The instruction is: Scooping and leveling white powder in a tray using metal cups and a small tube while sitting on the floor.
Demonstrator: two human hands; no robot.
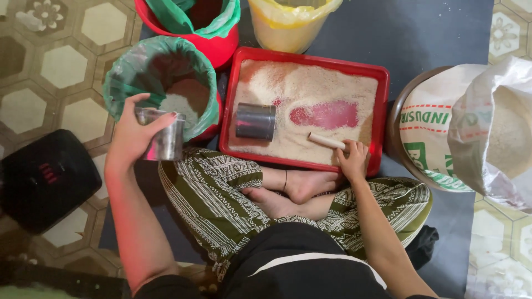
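My left hand (130, 135) grips a small metal cup (162, 134) at the rim of a green-lined bucket (126, 72) that holds some white rice. My right hand (352, 159) rests on the near edge of a red tray (381, 99) and holds one end of a short wooden stick (326, 141) lying on the rice. A second metal cup (255, 121) lies on its side in the tray's rice. One patch of bare red tray bottom shows through the grains.
I sit cross-legged on a dark mat, bare feet (293, 191) just before the tray. A red bucket (219, 47) and a yellow-lined bucket (288, 25) stand behind it. A large open sack of rice (471, 127) stands at right. A black box (44, 177) sits left.
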